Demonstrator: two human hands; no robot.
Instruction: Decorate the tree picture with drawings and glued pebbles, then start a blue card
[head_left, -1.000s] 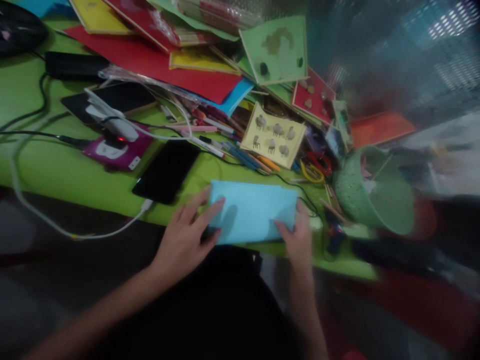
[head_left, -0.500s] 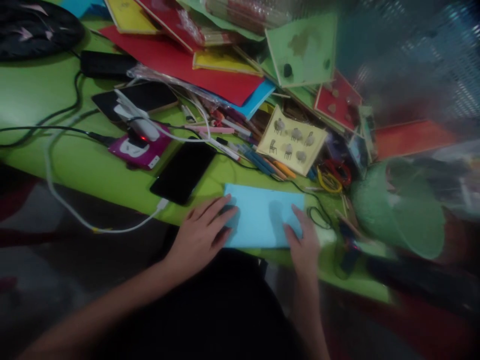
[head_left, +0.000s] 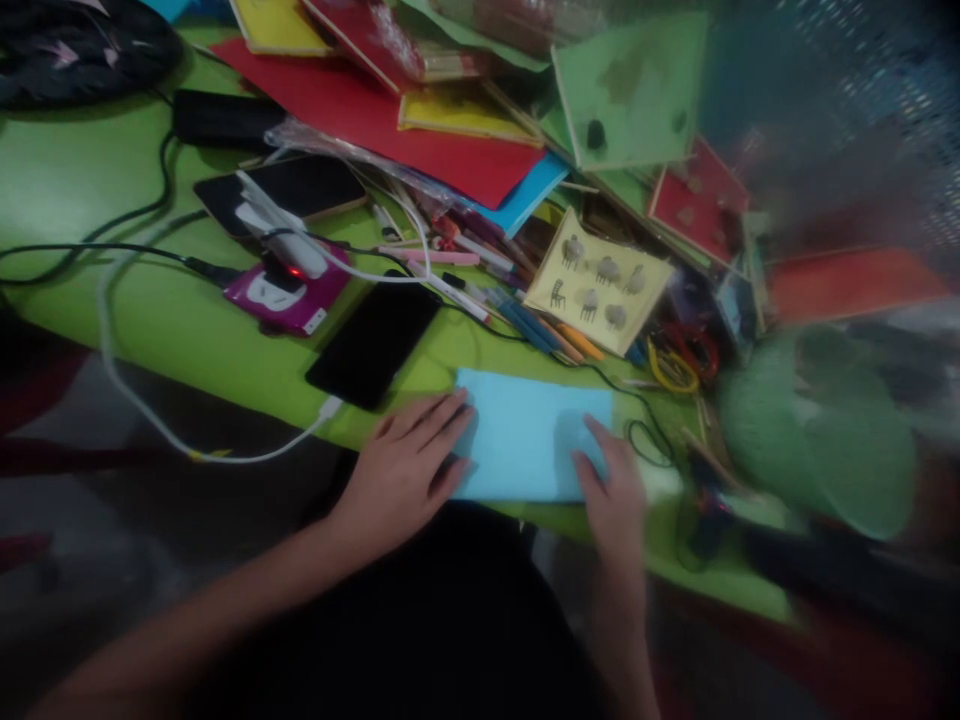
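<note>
A light blue sheet of paper (head_left: 529,440), seemingly folded, lies flat at the front edge of the green table (head_left: 225,365). My left hand (head_left: 409,450) rests with outstretched fingers on the paper's left side. On its right side, the fingertips of my right hand (head_left: 615,475) touch the surface, thumb and forefinger apart. Neither hand grips anything. Just beyond my left hand is a black smartphone (head_left: 375,340). A thin black cord (head_left: 649,440) loops by my right hand.
A purple power strip (head_left: 289,290) with a white plug and cables sits left. Pens (head_left: 540,325), a yellow card with small chair pictures (head_left: 600,280) and scissors (head_left: 671,365) lie behind the paper. Coloured boards pile up farther back; a green container (head_left: 817,430) stands right.
The whole view has shifted slightly, so the table's things appear a little farther right. Both hands keep nearly the same places on the blue paper.
</note>
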